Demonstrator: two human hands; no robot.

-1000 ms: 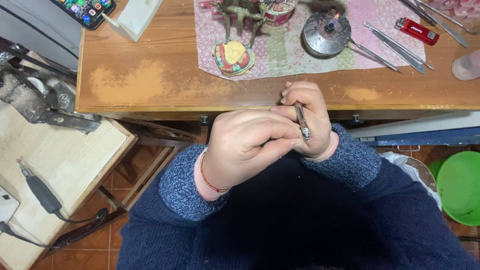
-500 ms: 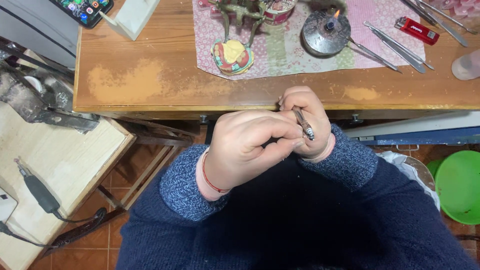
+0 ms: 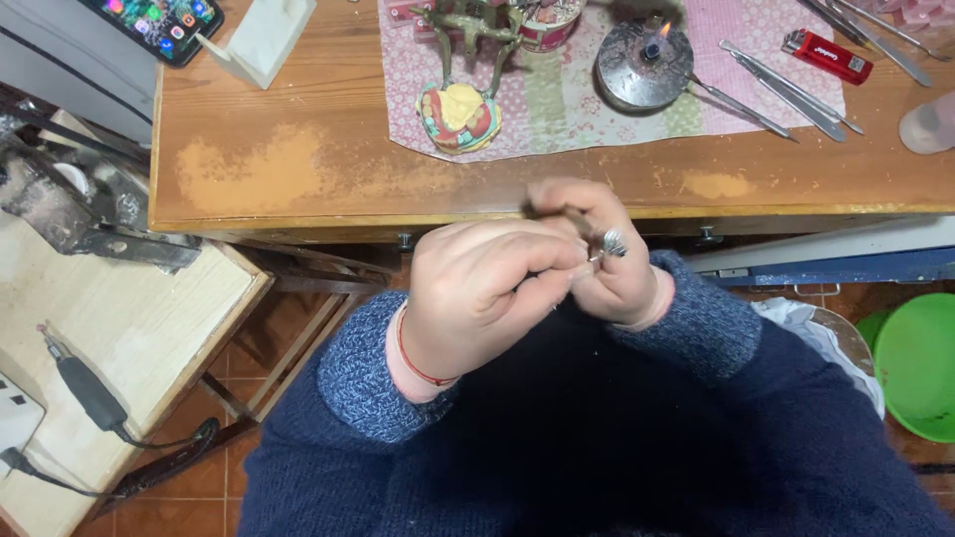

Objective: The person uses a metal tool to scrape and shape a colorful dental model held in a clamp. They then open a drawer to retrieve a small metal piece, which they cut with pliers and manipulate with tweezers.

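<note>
Nearest the camera, the person's two hands are meeting over a lap covered by dark blue knitted sleeves, just below the front edge of the wooden table [image 3: 298, 189]. The left hand [image 3: 487, 288], wearing a thin red cord at the wrist, is curling its fingers inward and pressing their tips against the right hand [image 3: 607, 264]. The right hand is clenching around a slim metal hand tool [image 3: 602, 239], whose shiny ribbed end is poking out between the two sets of fingertips; what looks like a very small piece may be pinched there by the left fingers, but the blur is hiding it. To the person's left, a pale side board [image 3: 109, 318] is carrying a black corded handpiece [image 3: 85, 388]. To the right, near the floor, a green plastic basin [image 3: 920, 363] is sitting. Farther off, on the table, a pink patterned cloth [image 3: 557, 99] is lying under a yellow and red dental model [image 3: 460, 114], a round metal spirit burner [image 3: 645, 65] that is showing a small flame, and several long steel instruments [image 3: 766, 85]. A red lighter [image 3: 826, 55] is resting on the cloth's far right corner. At the far left edge, a smartphone [image 3: 159, 22] is showing a lit screen beside a white holder [image 3: 264, 35].
</note>
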